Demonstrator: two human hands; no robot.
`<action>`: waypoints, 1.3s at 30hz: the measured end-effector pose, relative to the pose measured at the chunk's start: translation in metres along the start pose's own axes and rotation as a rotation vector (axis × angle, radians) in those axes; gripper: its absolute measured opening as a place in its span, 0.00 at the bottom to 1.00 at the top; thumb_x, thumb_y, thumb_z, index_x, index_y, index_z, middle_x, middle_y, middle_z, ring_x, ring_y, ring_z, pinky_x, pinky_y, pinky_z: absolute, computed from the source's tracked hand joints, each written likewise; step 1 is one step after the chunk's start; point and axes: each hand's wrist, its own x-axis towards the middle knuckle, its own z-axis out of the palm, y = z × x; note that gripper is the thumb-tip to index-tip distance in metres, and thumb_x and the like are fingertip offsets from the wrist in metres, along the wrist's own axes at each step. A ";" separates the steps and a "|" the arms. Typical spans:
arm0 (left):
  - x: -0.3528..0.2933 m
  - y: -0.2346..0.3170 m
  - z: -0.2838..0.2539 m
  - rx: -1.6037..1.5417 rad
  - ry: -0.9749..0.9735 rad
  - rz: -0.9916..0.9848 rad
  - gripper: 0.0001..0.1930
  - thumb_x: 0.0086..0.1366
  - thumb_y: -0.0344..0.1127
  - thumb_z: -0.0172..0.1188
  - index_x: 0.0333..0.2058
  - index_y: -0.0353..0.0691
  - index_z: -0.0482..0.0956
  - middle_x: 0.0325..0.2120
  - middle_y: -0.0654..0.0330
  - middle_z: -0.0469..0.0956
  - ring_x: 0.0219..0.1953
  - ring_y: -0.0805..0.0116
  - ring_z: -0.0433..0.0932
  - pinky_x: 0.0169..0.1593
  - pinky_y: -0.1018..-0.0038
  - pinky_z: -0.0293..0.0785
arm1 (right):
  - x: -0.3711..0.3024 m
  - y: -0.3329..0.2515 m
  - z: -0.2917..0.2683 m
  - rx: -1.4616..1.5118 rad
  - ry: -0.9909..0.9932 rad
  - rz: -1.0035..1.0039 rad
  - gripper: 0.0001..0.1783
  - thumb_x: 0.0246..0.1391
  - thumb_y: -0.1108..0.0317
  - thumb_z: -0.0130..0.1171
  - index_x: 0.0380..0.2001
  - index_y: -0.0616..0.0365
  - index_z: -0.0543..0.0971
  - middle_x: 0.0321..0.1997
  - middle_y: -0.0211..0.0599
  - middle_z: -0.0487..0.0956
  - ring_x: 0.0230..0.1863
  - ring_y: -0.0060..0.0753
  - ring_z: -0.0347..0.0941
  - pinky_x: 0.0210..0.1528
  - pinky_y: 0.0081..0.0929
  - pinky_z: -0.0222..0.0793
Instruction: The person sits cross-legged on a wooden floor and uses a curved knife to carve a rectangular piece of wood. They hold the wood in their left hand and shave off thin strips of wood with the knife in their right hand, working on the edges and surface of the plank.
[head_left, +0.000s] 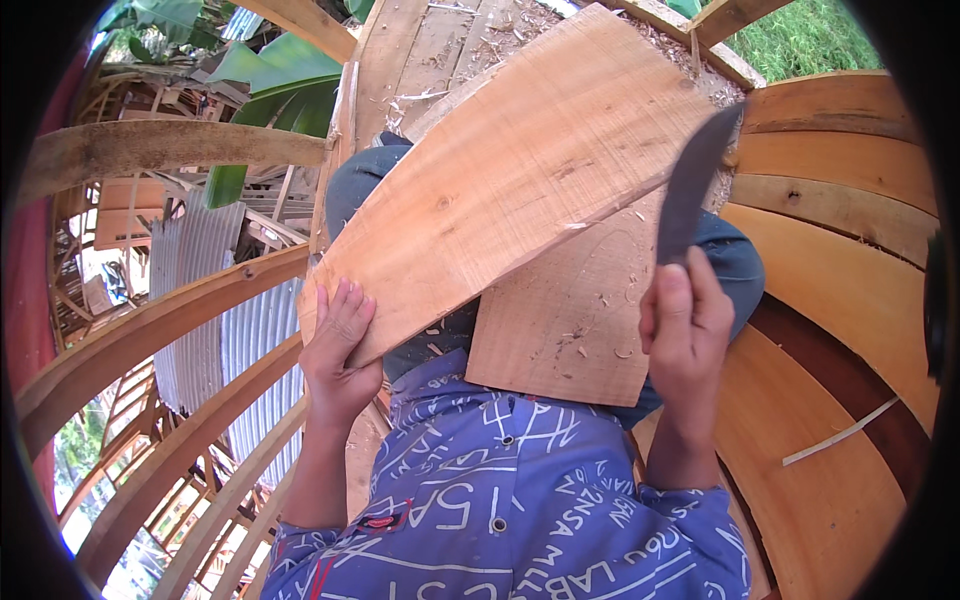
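Observation:
A broad, pale orange wooden board (pixel 500 170) slants across my lap, from near left to far right. My left hand (pixel 340 335) grips its near left end, thumb on the underside edge and fingers over the top face. In my right hand (pixel 685 320) is a machete (pixel 695 180), its handle wrapped by my fist and its dark, wide blade pointing up and away. The blade stands beside the board's right edge; whether it touches the wood I cannot tell. Beneath, a second board (pixel 570 320) lies across my legs, with small shavings on it.
Curved planks (pixel 840 270) form a wall close on my right, with a thin wood strip (pixel 840 432) lying against it. Open curved ribs (pixel 170 335) run along my left, with corrugated metal sheets (pixel 260 370) beyond. Wood shavings (pixel 500 50) litter the planks ahead.

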 end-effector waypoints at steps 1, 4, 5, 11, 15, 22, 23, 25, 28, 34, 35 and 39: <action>0.002 -0.002 0.001 0.017 -0.006 0.019 0.29 0.41 0.14 0.57 0.48 0.36 0.80 0.50 0.47 0.77 0.60 0.48 0.69 0.67 0.46 0.50 | -0.001 0.004 0.001 -0.078 -0.021 -0.033 0.09 0.61 0.71 0.50 0.27 0.63 0.70 0.14 0.45 0.68 0.14 0.43 0.69 0.20 0.31 0.62; -0.004 -0.007 0.000 0.056 -0.007 0.030 0.29 0.41 0.14 0.58 0.48 0.36 0.80 0.50 0.47 0.77 0.60 0.48 0.69 0.67 0.46 0.50 | -0.009 0.012 0.008 0.054 -0.077 -0.025 0.10 0.61 0.71 0.50 0.26 0.64 0.69 0.13 0.43 0.67 0.12 0.39 0.63 0.19 0.32 0.60; -0.003 -0.005 0.000 0.055 -0.005 0.020 0.29 0.41 0.14 0.58 0.48 0.36 0.80 0.50 0.47 0.77 0.60 0.48 0.69 0.67 0.46 0.50 | -0.008 0.011 0.002 0.126 -0.022 0.021 0.10 0.61 0.71 0.50 0.26 0.64 0.68 0.13 0.43 0.67 0.12 0.39 0.63 0.20 0.32 0.60; 0.001 -0.002 0.000 0.034 -0.022 0.011 0.30 0.41 0.14 0.58 0.48 0.37 0.80 0.50 0.47 0.76 0.60 0.47 0.69 0.68 0.46 0.49 | -0.003 0.015 0.014 0.026 -0.023 -0.024 0.10 0.61 0.70 0.50 0.26 0.63 0.68 0.14 0.46 0.65 0.13 0.37 0.63 0.20 0.29 0.59; -0.001 -0.002 -0.006 0.067 -0.041 0.015 0.30 0.41 0.15 0.57 0.48 0.37 0.79 0.50 0.47 0.76 0.60 0.47 0.68 0.68 0.47 0.48 | -0.006 0.008 -0.003 0.118 -0.018 0.080 0.09 0.61 0.71 0.50 0.27 0.63 0.69 0.15 0.47 0.65 0.15 0.39 0.66 0.21 0.32 0.60; 0.000 -0.001 0.000 0.039 -0.020 0.011 0.30 0.41 0.14 0.56 0.48 0.37 0.79 0.50 0.47 0.76 0.60 0.47 0.68 0.68 0.47 0.48 | -0.013 0.015 0.019 0.083 -0.057 0.067 0.10 0.62 0.70 0.48 0.27 0.65 0.69 0.14 0.46 0.64 0.14 0.36 0.66 0.21 0.31 0.61; 0.000 -0.004 -0.002 0.035 -0.021 0.021 0.30 0.41 0.14 0.56 0.48 0.37 0.79 0.50 0.47 0.76 0.60 0.47 0.68 0.68 0.47 0.48 | -0.012 0.016 0.010 0.074 -0.050 0.037 0.10 0.62 0.70 0.48 0.27 0.65 0.69 0.13 0.46 0.64 0.14 0.36 0.65 0.21 0.31 0.60; -0.005 -0.006 -0.003 0.025 -0.016 0.005 0.30 0.41 0.14 0.56 0.48 0.38 0.80 0.50 0.47 0.77 0.60 0.47 0.68 0.68 0.46 0.48 | -0.009 0.011 0.000 0.214 0.025 0.129 0.10 0.61 0.71 0.48 0.27 0.65 0.70 0.14 0.47 0.64 0.13 0.35 0.65 0.19 0.31 0.59; -0.001 -0.001 0.000 0.013 -0.012 -0.010 0.30 0.41 0.14 0.56 0.48 0.38 0.80 0.50 0.48 0.77 0.60 0.47 0.69 0.68 0.46 0.47 | -0.006 0.012 -0.003 0.304 0.134 0.230 0.10 0.61 0.71 0.48 0.26 0.64 0.70 0.13 0.47 0.66 0.13 0.35 0.66 0.19 0.32 0.60; -0.004 -0.002 -0.002 0.062 -0.041 -0.009 0.30 0.41 0.14 0.57 0.48 0.38 0.80 0.51 0.49 0.77 0.60 0.48 0.69 0.68 0.46 0.47 | -0.006 0.016 0.015 -0.035 -0.189 -0.019 0.10 0.62 0.69 0.48 0.27 0.63 0.71 0.13 0.42 0.66 0.13 0.28 0.65 0.19 0.31 0.60; -0.006 -0.004 -0.001 0.036 -0.019 -0.025 0.30 0.41 0.15 0.58 0.48 0.38 0.80 0.51 0.49 0.77 0.60 0.48 0.69 0.68 0.46 0.47 | -0.002 0.015 0.004 0.011 -0.073 0.029 0.11 0.62 0.68 0.47 0.28 0.63 0.71 0.13 0.39 0.67 0.13 0.25 0.65 0.18 0.29 0.59; 0.001 -0.001 -0.002 -0.016 -0.039 -0.017 0.29 0.41 0.16 0.59 0.48 0.38 0.80 0.51 0.48 0.77 0.60 0.48 0.68 0.68 0.46 0.47 | 0.006 0.013 -0.021 0.213 0.303 0.086 0.15 0.66 0.64 0.44 0.26 0.60 0.70 0.13 0.22 0.64 0.14 0.10 0.55 0.15 0.14 0.49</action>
